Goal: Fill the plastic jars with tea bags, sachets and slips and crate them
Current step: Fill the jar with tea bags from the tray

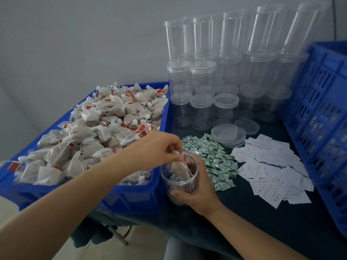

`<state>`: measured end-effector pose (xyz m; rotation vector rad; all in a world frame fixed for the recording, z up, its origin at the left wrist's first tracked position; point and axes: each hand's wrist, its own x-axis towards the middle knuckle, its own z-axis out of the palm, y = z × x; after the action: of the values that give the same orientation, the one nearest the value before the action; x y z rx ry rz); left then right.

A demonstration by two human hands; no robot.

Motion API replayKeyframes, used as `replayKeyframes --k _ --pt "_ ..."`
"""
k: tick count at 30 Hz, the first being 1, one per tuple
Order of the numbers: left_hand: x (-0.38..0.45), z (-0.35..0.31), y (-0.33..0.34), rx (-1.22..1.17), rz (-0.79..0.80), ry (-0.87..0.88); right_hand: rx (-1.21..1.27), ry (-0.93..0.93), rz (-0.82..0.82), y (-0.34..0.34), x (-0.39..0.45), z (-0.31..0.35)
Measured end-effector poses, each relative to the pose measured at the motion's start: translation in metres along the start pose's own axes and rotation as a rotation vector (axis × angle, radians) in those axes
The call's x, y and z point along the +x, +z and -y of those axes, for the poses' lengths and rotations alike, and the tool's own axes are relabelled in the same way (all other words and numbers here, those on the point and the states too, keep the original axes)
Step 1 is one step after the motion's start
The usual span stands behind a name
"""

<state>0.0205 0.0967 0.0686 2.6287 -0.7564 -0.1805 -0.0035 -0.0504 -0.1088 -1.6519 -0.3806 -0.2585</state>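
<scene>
My left hand [159, 147] pinches a soft, featherlight tea bag [180, 170] by its top—my right [197, 192] wraps the slick, thin jar [178, 182] low down.

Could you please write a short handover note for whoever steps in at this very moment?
Hands: left hand pinches a tea bag over the open jar; right hand grips that jar.
Where: tea bags in the blue tray; green sachets and paper slips on the table; empty jars stacked behind; loose lids; blue crate on the right.
Done: a few bags are in the jar.
Left: finish filling, add sachet and slip, lid, crate.
</scene>
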Motion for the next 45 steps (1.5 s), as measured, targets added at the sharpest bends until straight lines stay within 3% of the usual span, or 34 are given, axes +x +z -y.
replayKeyframes --k 14,27,39,45 --pt "0.019 -0.021 0.025 0.519 0.299 0.097 0.071 -0.011 0.034 0.000 0.000 0.009" --pt "0.037 -0.031 0.022 0.361 0.804 -0.052 0.025 0.015 0.038 -0.001 0.001 0.008" --pt "0.041 -0.028 0.025 0.368 0.830 -0.009 0.001 0.038 0.041 -0.002 0.001 0.009" --pt "0.037 -0.028 0.017 0.400 0.760 0.050 0.005 0.045 0.042 -0.002 0.000 0.008"
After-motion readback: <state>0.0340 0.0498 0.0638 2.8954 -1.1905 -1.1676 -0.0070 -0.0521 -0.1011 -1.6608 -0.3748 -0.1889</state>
